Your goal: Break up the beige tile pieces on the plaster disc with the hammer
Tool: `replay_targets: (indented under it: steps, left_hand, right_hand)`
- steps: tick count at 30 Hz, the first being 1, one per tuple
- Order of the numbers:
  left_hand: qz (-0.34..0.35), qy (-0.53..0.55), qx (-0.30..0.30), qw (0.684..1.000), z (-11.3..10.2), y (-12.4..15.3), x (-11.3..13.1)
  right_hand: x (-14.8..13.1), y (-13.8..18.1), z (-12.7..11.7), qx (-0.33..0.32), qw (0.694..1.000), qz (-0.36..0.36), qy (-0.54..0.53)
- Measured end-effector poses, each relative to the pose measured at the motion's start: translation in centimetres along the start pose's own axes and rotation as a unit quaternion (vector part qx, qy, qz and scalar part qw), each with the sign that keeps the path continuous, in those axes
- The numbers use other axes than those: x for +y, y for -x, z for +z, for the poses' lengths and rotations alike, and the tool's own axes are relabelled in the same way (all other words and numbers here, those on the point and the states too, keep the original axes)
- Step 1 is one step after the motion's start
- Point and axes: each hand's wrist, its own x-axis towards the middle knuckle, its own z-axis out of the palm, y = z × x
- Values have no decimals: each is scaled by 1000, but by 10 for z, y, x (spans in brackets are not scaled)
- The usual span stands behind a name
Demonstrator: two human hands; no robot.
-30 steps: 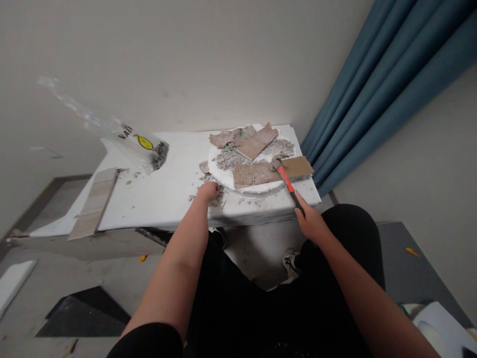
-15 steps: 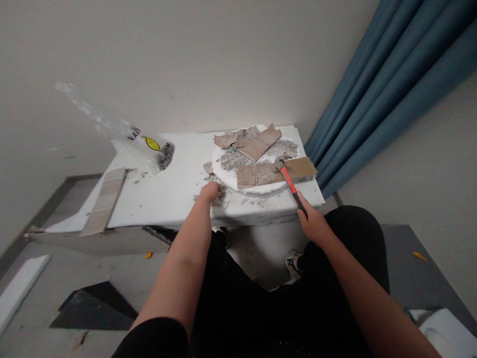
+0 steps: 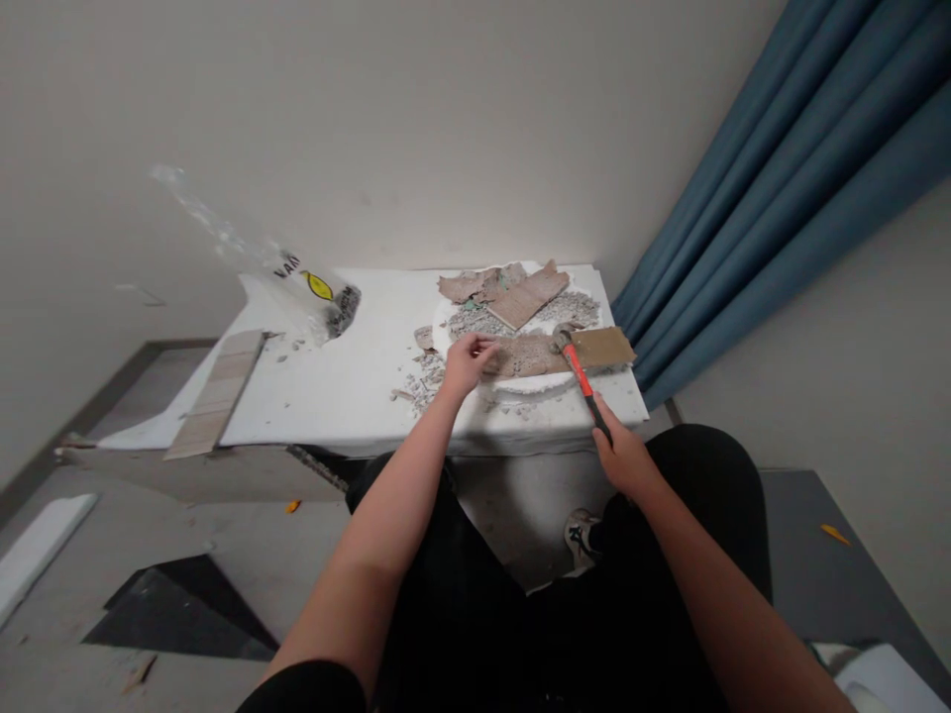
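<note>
A low white slab (image 3: pixel 357 386) carries a round white disc (image 3: pixel 520 381) covered with broken tile pieces (image 3: pixel 531 295) and grey rubble (image 3: pixel 475 319). My right hand (image 3: pixel 624 460) grips the black end of an orange-handled hammer (image 3: pixel 581 376); its head rests on a brown tile (image 3: pixel 605 347). My left hand (image 3: pixel 467 361) reaches onto the disc's near left edge, with its fingers curled at the end of a flat broken tile piece (image 3: pixel 524 355). Small chips (image 3: pixel 420 381) lie scattered just left of that hand.
A clear plastic bag (image 3: pixel 312 292) with a yellow mark lies at the slab's back left. A long pale tile strip (image 3: pixel 215 394) leans off the left edge. Blue curtains (image 3: pixel 780 178) hang at the right, a wall behind. My legs in black and a shoe (image 3: pixel 583 535) are below.
My left hand has moved from the chips at the slab's front edge up and right to the flat tile piece on the disc. The right hand and hammer stayed put.
</note>
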Motion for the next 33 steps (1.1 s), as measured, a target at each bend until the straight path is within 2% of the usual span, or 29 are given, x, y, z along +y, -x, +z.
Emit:
replay_targets:
  steps: [4,7,9,16,21,33]
  left_hand:
    - [37,37,-62,997,47,9,10]
    - [27,28,-98,994,59,12,4]
    - [15,29,-110,993,57,11,0]
    - [20,-34,-91,995,42,8,0]
    - [51,-90,-100,990,44,11,0]
    - [52,-92,-102,989,45,13,2]
  right_hand:
    - [2,-1,1,9,1000,-12,-5]
    - [5,-2,1,11,1000,-11,-4]
    - [6,-2,1,8,1000,-8,-3]
    - [5,-2,1,6,1000,-15,-14]
    - [5,-2,1,7,1000,-14,-13]
    - [6,-2,1,2,1000,-15,-15]
